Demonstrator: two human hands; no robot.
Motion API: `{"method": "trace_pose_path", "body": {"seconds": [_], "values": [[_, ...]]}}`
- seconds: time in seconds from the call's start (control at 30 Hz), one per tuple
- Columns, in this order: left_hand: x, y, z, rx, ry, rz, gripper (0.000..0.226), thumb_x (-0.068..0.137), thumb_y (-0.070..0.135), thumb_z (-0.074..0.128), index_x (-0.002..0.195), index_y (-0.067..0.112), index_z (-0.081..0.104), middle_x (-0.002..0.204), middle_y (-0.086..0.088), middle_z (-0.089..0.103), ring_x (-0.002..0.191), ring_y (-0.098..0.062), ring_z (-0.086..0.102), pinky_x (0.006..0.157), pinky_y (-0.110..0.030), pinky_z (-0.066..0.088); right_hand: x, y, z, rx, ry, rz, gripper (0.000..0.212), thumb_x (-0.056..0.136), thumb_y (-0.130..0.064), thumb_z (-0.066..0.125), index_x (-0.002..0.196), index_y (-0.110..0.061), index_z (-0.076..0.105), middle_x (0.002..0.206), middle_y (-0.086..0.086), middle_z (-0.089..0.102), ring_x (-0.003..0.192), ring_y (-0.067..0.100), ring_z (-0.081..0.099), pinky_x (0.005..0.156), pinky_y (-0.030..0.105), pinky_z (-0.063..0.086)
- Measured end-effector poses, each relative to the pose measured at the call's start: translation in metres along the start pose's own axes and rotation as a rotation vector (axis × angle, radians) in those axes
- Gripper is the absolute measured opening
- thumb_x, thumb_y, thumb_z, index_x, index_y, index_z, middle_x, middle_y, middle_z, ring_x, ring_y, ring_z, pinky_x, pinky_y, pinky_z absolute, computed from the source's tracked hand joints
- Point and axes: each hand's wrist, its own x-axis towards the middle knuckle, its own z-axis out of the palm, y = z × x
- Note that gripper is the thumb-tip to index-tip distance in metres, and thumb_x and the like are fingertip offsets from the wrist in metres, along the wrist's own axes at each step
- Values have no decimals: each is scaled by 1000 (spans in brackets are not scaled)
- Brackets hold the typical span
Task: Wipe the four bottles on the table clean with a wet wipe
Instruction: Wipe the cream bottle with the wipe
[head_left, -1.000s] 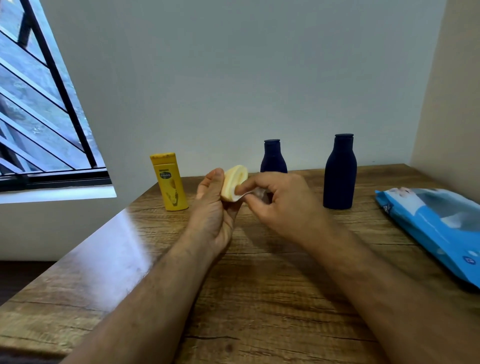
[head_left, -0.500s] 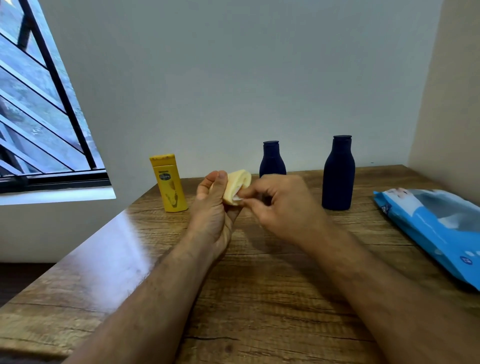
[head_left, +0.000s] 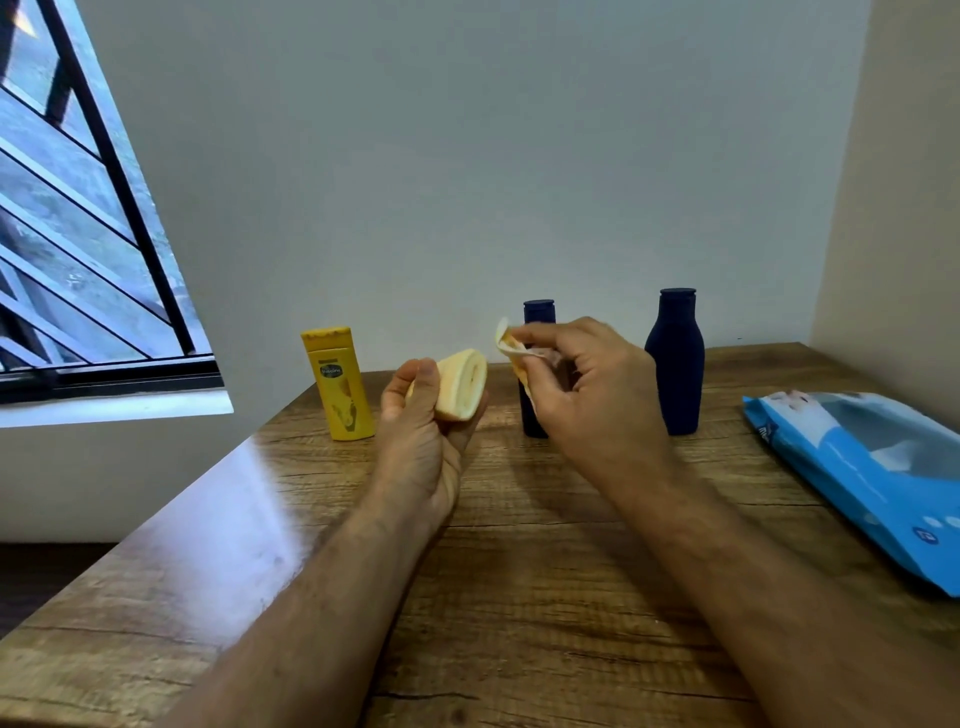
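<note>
My left hand (head_left: 421, 441) grips a small pale-yellow bottle (head_left: 461, 383) lifted above the table, its rounded end facing me. To its right, my right hand (head_left: 582, 395) pinches a crumpled wet wipe (head_left: 511, 349), held a short gap away from that bottle. A yellow bottle (head_left: 338, 383) stands upright at the back left. Behind my right hand a small dark blue bottle (head_left: 537, 319) is partly hidden. A taller dark blue bottle (head_left: 674, 364) stands to its right.
A blue pack of wet wipes (head_left: 867, 478) lies at the right edge of the wooden table (head_left: 519, 597). The wall is close behind the bottles, and a barred window (head_left: 78, 234) is at the left.
My right hand has drawn the wipe off the pale-yellow bottle and moved up and to the right. A gap has opened between wipe and bottle. My left hand still holds the bottle.
</note>
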Motion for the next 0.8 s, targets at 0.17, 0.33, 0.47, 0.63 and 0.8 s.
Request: {"method": "trace_pose_path", "body": {"seconds": [0.17, 0.33, 0.47, 0.63, 0.8], "values": [[-3, -4, 1, 12, -74, -4, 41, 89, 23, 65, 126, 16, 49, 119, -18, 68, 90, -21, 74, 68, -32, 63, -5, -5, 4, 39, -191, -38, 27, 88, -16, 70, 115, -16, 72, 99, -7, 66, 84, -4, 59, 74, 5, 46], [2, 0, -3, -45, -40, 20, 13, 101, 14, 56, 113, 18, 53, 105, -15, 69, 79, -19, 74, 60, -28, 60, -10, -7, 8, 26, -392, -101, 39, 90, -5, 61, 125, -20, 67, 110, -9, 64, 91, -3, 57, 77, 3, 44], [-1, -3, 0, -1, -109, -27, 27, 99, 18, 58, 123, 17, 49, 114, -17, 68, 88, -21, 73, 64, -29, 61, -8, -7, 10, -14, -192, -59, 24, 90, -17, 69, 114, -17, 73, 100, -5, 69, 87, -1, 58, 82, 1, 43], [-3, -2, 1, 64, -126, -29, 45, 86, 22, 65, 127, 18, 47, 125, -20, 64, 94, -23, 73, 67, -32, 62, -3, -2, 4, 57, -73, 109, 20, 89, -22, 70, 108, -20, 74, 96, -7, 70, 88, 2, 63, 79, 14, 53], [0, -1, -3, -4, -73, 19, 31, 97, 16, 60, 126, 17, 47, 104, -13, 69, 82, -20, 74, 63, -30, 61, -8, -7, 8, 40, -404, 55, 18, 86, -23, 73, 104, -22, 75, 94, -15, 68, 84, -5, 59, 72, 3, 44]]}}
